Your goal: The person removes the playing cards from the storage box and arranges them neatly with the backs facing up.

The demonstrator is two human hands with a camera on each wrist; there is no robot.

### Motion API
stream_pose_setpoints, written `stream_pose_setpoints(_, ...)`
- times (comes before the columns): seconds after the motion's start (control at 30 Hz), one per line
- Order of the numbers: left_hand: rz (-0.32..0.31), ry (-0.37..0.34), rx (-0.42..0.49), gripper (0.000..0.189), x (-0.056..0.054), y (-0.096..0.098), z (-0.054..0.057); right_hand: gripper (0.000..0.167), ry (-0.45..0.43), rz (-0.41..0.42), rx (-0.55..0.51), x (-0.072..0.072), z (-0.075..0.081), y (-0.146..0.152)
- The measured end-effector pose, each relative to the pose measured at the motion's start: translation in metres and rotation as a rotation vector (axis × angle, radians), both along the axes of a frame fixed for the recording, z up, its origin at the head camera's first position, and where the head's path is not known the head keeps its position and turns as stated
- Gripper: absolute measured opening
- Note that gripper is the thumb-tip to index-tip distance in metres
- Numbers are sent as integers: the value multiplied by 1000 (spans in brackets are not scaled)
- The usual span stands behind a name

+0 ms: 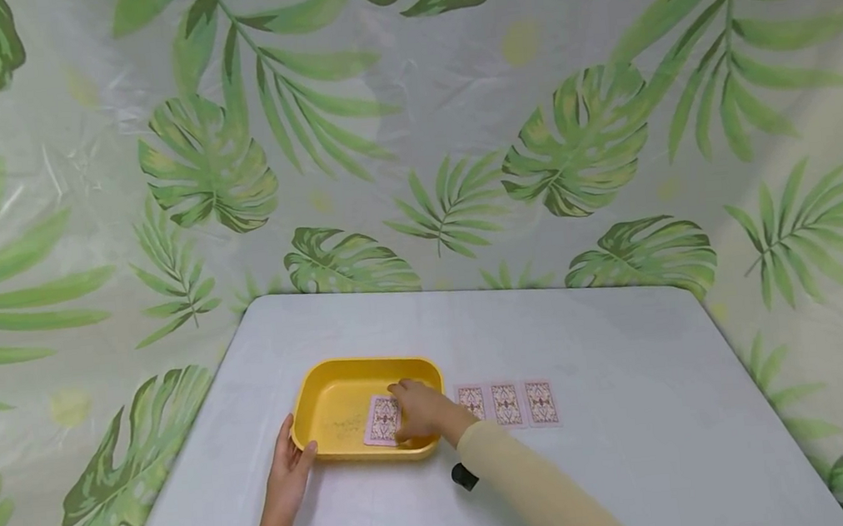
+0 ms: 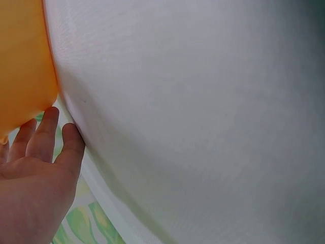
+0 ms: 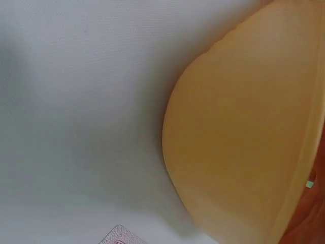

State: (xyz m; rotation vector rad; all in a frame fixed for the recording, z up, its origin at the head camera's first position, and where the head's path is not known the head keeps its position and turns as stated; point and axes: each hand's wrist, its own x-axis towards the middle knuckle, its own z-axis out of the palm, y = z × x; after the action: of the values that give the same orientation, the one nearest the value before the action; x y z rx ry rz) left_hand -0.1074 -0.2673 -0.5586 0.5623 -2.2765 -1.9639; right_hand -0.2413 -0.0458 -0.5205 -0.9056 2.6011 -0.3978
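A yellow tray (image 1: 333,374) with rounded corners stands on the white table. My left hand (image 1: 285,467) holds its near left corner, the thumb at the front rim and the fingers along the outer side wall. In the left wrist view, the fingers (image 2: 44,133) touch that orange-looking wall. Inside the tray, my right hand (image 1: 421,409) pinches a patterned playing card (image 1: 383,421) by its right side, with the back facing up. The right wrist view shows mostly the tray's outer wall (image 3: 238,127), which hides most of the hand.
Three more playing cards (image 1: 507,404) lie back up in a row just right of the tray, the leftmost partly behind my right wrist. The white table (image 1: 633,445) reaches back to a leaf-print sheet (image 1: 447,127).
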Motion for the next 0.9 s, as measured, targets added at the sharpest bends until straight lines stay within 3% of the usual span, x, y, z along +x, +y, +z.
stream_pose_setpoints(0.37,-2,1,11,73,0,1,0,95,-16,-29,33,1,-8,-6)
stream_pose_setpoints(0.9,4,-4,7,73,0,1,-1,94,48,-13,86,0,-18,-10)
